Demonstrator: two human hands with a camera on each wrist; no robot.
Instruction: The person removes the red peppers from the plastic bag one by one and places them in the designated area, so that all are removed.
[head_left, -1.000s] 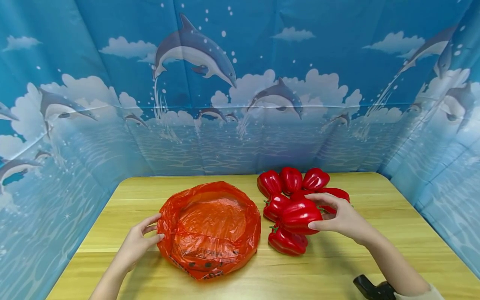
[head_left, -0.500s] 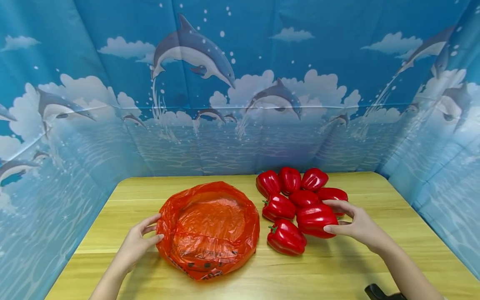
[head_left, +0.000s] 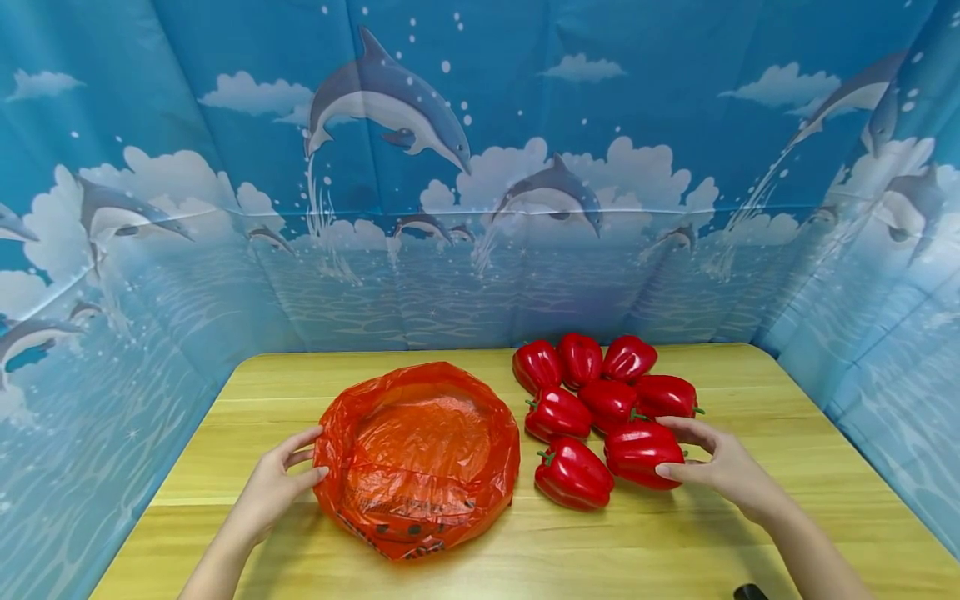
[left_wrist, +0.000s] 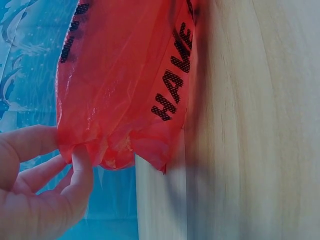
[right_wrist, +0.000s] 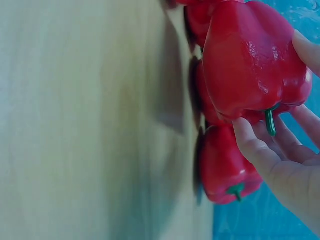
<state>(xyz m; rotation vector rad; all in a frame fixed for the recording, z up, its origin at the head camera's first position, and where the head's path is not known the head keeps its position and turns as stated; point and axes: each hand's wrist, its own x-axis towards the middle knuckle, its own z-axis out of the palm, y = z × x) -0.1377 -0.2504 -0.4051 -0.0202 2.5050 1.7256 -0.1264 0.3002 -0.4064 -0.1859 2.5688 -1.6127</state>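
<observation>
In the head view my left hand [head_left: 279, 479] pinches the left edge of an orange-red plastic bag [head_left: 420, 433], spread wide with its mouth facing up. The left wrist view shows thumb and fingers at the thin film of the bag [left_wrist: 125, 75], which bears black lettering. My right hand [head_left: 716, 462] grips a glossy red bell pepper [head_left: 641, 454] from its right side, thumb and fingers spread around the stem end. In the right wrist view that bell pepper [right_wrist: 255, 60] hides part of the others behind it.
Several more red bell peppers [head_left: 573, 475] lie clustered right of the bag on the wooden table [head_left: 360, 575]. A dolphin-print curtain [head_left: 480, 275] stands along the back and sides. Something black [head_left: 750, 592] shows at the bottom edge beside the right forearm.
My right hand has moved right and toward the front with the bell pepper, away from above the cluster and down beside it. The left hand and bag stay put.
</observation>
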